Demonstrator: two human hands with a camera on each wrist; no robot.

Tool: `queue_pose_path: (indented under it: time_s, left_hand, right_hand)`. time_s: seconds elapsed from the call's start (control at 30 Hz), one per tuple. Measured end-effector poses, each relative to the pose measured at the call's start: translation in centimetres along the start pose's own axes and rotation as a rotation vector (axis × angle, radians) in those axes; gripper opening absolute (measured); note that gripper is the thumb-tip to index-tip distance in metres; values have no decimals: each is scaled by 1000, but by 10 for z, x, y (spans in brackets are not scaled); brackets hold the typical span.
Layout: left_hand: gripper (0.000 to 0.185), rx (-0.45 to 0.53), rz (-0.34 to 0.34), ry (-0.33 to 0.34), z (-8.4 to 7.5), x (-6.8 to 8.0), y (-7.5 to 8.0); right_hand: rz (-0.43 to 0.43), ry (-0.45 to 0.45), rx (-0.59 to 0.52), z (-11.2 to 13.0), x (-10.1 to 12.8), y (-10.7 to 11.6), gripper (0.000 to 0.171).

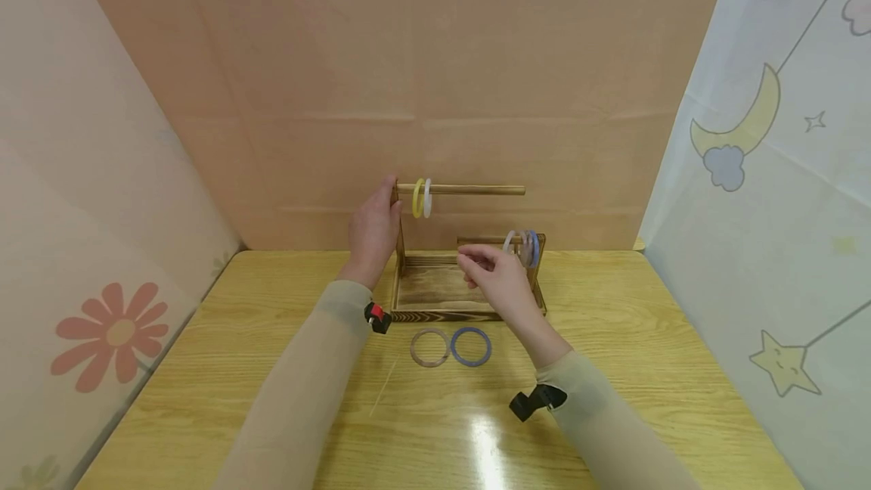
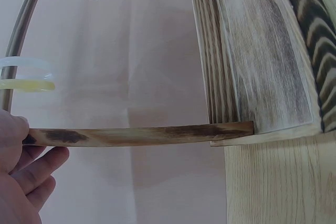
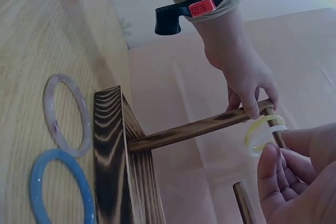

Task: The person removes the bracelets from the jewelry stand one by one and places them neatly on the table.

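Observation:
My left hand (image 1: 376, 227) grips the top of the tall left post of a wooden bangle stand (image 1: 435, 316); the left wrist view shows thumb and fingers around the post (image 2: 131, 136). From that post extends the upper bar (image 1: 479, 190), bearing a yellow bangle (image 1: 417, 199) and a white bangle (image 1: 427, 199). My right hand (image 1: 500, 278) hovers before the lower bar (image 1: 476, 239), fingers loosely curled, nothing seen between them. Behind it, a white bangle (image 1: 507, 240), a greyish one and a blue bangle (image 1: 534, 248) hang at the lower bar's right end, partly hidden.
Two bangles lie flat on the wooden table (image 1: 272, 369) before the stand: a pale mauve bangle (image 1: 412, 350) on the left and a blue bangle (image 1: 488, 350) beside it. An orange-tan cloth (image 1: 340, 82) stands behind, with patterned cloth walls at both sides.

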State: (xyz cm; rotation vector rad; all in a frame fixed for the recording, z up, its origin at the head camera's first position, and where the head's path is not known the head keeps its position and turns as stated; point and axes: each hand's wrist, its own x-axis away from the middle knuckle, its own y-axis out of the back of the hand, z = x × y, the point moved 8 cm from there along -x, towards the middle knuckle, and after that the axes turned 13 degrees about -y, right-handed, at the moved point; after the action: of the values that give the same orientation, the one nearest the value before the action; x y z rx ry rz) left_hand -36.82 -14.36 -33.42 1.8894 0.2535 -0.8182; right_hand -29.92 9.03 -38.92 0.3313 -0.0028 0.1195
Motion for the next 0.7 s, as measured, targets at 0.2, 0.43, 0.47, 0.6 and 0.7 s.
queue_pose_path:
  time_s: [0.2, 0.43, 0.47, 0.6, 0.7]
  left_hand:
    - [48, -10, 8, 3, -2, 1, 1]
    - [44, -10, 17, 11, -3, 0, 0]
    - [43, -10, 19, 14, -2, 0, 0]
    - [43, -2, 19, 14, -2, 0, -1]
    - [42, -2, 13, 5, -1, 0, -2]
  right_hand:
    - [-9, 22, -24, 16, -6, -2, 32]
    - [-24, 49, -58, 31, -14, -5, 31]
    - [-26, 52, -62, 33, -15, -6, 31]
    - [-36, 57, -64, 38, -22, -7, 31]
    - [-48, 68, -52, 44, -26, -7, 32]
